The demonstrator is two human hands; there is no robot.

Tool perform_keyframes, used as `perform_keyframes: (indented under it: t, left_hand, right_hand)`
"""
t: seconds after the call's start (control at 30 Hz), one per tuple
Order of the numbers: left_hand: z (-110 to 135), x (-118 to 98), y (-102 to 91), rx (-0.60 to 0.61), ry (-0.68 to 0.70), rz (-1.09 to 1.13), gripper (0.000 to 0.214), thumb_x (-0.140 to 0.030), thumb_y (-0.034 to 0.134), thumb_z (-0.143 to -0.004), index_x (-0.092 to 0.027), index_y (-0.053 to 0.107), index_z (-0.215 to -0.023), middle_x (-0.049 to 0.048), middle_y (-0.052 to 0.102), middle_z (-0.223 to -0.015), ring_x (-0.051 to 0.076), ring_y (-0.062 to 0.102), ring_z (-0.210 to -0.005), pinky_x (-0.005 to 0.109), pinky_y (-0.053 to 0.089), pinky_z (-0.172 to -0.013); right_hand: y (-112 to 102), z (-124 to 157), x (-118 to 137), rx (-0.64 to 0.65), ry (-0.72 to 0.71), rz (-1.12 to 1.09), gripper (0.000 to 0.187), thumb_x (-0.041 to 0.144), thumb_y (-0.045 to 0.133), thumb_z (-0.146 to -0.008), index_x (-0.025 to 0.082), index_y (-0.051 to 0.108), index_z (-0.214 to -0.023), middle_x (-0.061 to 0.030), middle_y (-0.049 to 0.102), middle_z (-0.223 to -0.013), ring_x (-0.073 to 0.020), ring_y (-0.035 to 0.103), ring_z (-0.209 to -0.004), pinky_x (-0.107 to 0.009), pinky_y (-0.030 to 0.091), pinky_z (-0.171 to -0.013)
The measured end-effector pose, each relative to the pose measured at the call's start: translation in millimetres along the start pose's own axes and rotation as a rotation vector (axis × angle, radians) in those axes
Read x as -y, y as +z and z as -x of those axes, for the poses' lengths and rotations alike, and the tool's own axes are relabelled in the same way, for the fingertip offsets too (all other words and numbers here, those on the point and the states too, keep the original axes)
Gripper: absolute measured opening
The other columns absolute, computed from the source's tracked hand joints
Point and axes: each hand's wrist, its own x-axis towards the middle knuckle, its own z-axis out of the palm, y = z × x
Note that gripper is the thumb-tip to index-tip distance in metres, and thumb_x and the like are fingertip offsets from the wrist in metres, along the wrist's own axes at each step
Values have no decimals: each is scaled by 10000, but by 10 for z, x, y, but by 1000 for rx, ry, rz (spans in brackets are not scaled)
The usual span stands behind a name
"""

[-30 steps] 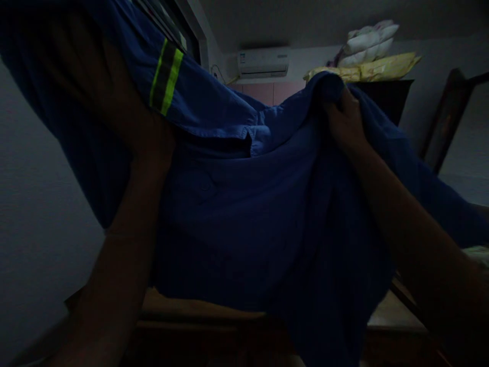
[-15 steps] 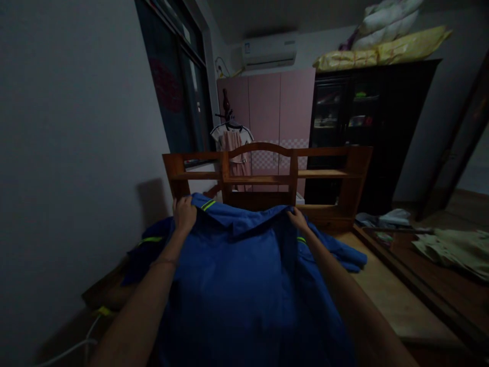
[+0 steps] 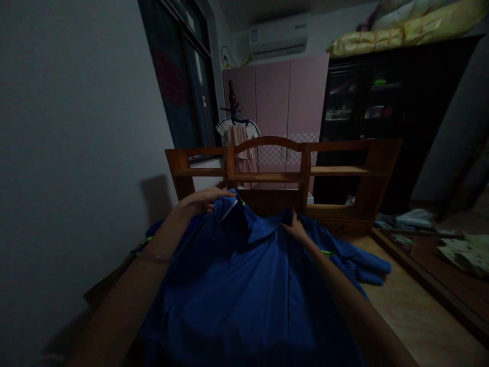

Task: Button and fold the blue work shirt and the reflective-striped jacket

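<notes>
A blue work shirt (image 3: 244, 285) with yellow-green reflective stripes lies spread on a wooden bed in front of me. My left hand (image 3: 202, 200) grips the shirt's left shoulder and folds it in toward the collar. My right hand (image 3: 295, 229) pinches the cloth beside the collar, near the middle of the shirt. One blue sleeve (image 3: 362, 265) trails off to the right over the bed boards.
A wooden headboard with a shelf (image 3: 275, 176) stands just beyond the shirt. Behind it are pink cabinets (image 3: 282, 102), a dark glass-door cabinet (image 3: 367, 102) and clothes on a hanger (image 3: 239, 135). A wall is on the left. More clothes (image 3: 462, 252) lie at the right.
The shirt came down from in front of my face onto the bed. Both hands then moved inward, the left one folding its shoulder toward the collar.
</notes>
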Motion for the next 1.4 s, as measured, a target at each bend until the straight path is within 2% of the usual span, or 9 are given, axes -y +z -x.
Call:
perform_keyframes:
  t: [0.07, 0.17, 0.33, 0.47, 0.6, 0.8, 1.0, 1.17, 1.4]
  left_hand:
    - [100, -223, 229, 227, 5, -13, 304, -388, 745, -625, -153, 559, -578, -56, 390, -392, 47, 299, -300, 179, 268, -302]
    - [186, -329, 560, 238, 85, -41, 307, -377, 772, -587, -150, 572, -635, -62, 416, -425, 47, 326, -327, 183, 287, -319]
    - [207, -116, 833, 208, 172, -51, 263, -190, 752, -555, -156, 551, -720, -29, 552, -589, 91, 492, -469, 184, 357, -400]
    - [237, -15, 874, 82, 249, -65, 309, -39, 618, -564, -169, 527, -829, -16, 587, -666, 121, 550, -559, 194, 387, -460]
    - [400, 8, 918, -61, 455, -319, 276, -5, 557, -578, -174, 529, -795, 24, 583, -735, 174, 588, -695, 259, 453, -586]
    - [922, 126, 1008, -550, 416, -965, 437, -15, 454, -715, -212, 485, -1104, 108, 509, -1100, 235, 583, -914, 325, 464, -716]
    - [1040, 465, 805, -702, 245, -1213, 343, -62, 474, -737, -191, 546, -1046, 120, 453, -1229, 282, 475, -1082, 386, 447, -841]
    - [1157, 628, 343, -747, 83, -1178, 304, -136, 512, -717, -202, 577, -1007, 115, 511, -1113, 286, 505, -1007, 388, 466, -778]
    - [1698, 473, -134, -547, 134, -1076, 311, -214, 484, -729, -241, 561, -1029, 58, 580, -1054, 256, 563, -969, 386, 498, -793]
  right_hand:
    - [42, 151, 103, -48, -24, 62, 1030, 328, 694, -650, 260, 76, -1470, -188, 330, -1418, -401, 411, -1224, -559, 303, -984]
    - [76, 389, 328, -93, -223, 211, 1001, 294, 724, -642, 388, 135, -1446, -98, 147, -1509, -423, 386, -1230, -558, 352, -942]
    - [147, 596, 566, 211, -369, 228, 1160, 454, 741, -602, 364, -44, -1452, -130, 152, -1505, -389, 547, -1085, -467, 468, -799]
    - [314, 620, 693, 271, -402, 91, 1064, 475, 680, -671, 276, 7, -1470, -129, 379, -1410, -337, 460, -1212, -440, 425, -900]
    - [403, 566, 955, 145, -473, 71, 620, 294, 591, -754, 320, 400, -1344, -29, 636, -1117, -256, 606, -999, -333, 459, -814]
    - [33, 108, 1338, -42, -482, 49, 430, 76, 387, -761, 192, 591, -1121, -60, 679, -922, -214, 628, -861, -283, 437, -771]
    - [-521, -260, 1626, -237, -617, -3, 429, 70, 381, -746, 162, 622, -1089, -45, 686, -826, -186, 636, -748, -261, 450, -721]
    - [-602, -490, 1599, 62, -411, 70, 388, 73, 395, -780, 139, 646, -1069, -20, 664, -614, -154, 610, -503, -255, 486, -588]
    - [-488, -714, 1663, 118, -463, 93, 387, 57, 466, -745, 160, 674, -1054, -49, 705, -957, -200, 621, -951, -322, 463, -882]
